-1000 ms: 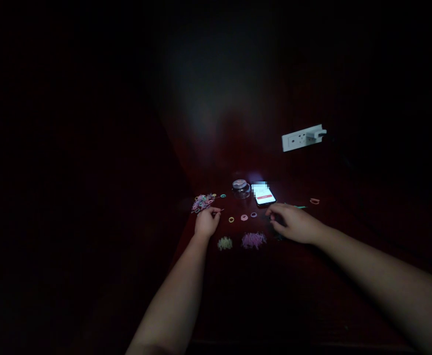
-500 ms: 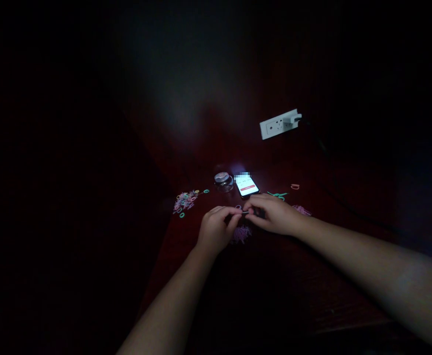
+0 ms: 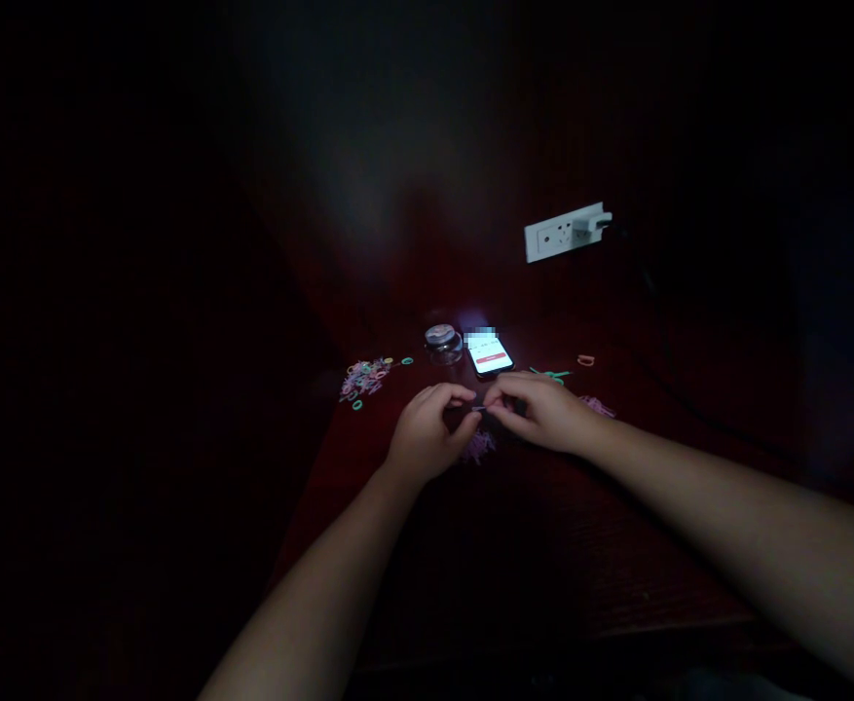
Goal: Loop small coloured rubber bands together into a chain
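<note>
My right hand [image 3: 539, 411] pinches a small, thin, pale purple piece [image 3: 479, 408] between thumb and fingertips; its exact kind is too small and dark to make out. Facing it, my left hand [image 3: 427, 433] has its thumb and index finger parted around the near end of that piece, the thumb close to it. Below the fingertips lies a pile of small purple pieces [image 3: 479, 447] on the dark red table [image 3: 353, 506]. Partly behind my right hand are green pieces [image 3: 554, 376], with a pink pile [image 3: 598, 406] beside its wrist.
A lit phone [image 3: 490, 357] stands beyond the hands, beside a clear lidded jar [image 3: 444, 343]. To the left lies a heap of mixed coloured loops [image 3: 365, 380]. An orange loop [image 3: 585, 360] sits at right. A white socket strip [image 3: 567, 234] with a plug is behind.
My left thumb and index finger have parted from their pinch on the purple piece, while my right hand keeps it. The whole view has shifted slightly.
</note>
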Demonstrator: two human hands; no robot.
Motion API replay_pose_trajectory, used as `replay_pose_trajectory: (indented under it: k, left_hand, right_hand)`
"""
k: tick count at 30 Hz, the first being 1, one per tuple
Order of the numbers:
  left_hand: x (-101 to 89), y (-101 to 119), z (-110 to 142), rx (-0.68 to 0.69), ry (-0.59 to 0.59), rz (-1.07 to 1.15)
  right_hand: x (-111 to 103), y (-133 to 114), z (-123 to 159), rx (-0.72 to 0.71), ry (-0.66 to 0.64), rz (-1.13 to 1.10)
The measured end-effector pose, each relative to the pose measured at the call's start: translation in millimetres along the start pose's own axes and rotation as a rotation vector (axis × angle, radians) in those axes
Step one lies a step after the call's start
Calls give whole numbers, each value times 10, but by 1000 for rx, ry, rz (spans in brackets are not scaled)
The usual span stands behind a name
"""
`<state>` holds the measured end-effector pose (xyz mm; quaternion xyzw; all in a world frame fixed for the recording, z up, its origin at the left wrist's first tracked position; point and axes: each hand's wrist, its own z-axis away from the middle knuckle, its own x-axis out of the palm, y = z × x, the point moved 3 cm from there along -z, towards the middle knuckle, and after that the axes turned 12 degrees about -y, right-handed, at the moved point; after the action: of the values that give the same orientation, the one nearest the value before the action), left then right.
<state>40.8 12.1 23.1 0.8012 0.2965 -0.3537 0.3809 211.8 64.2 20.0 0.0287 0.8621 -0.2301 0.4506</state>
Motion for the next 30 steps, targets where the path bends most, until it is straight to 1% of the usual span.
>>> replay_pose_trajectory:
  k: [5, 17, 20, 23, 30]
  left_hand:
    - [9, -17, -5, 14, -28, -5]
    - [3, -20, -15, 17, -38, -24]
    - [11, -10, -14, 14, -62, -27]
    - [21, 13, -11, 42, -90, -27]
    - [25, 28, -15, 48, -119, -37]
  right_hand:
    - [-1, -9, 7, -15, -9, -5]
    - [-8, 9, 7, 8, -21, -31]
    - [-10, 1, 7, 3, -34, -38]
    - [-3, 1, 5, -7, -50, -33]
    - [8, 17, 5, -1, -79, -26]
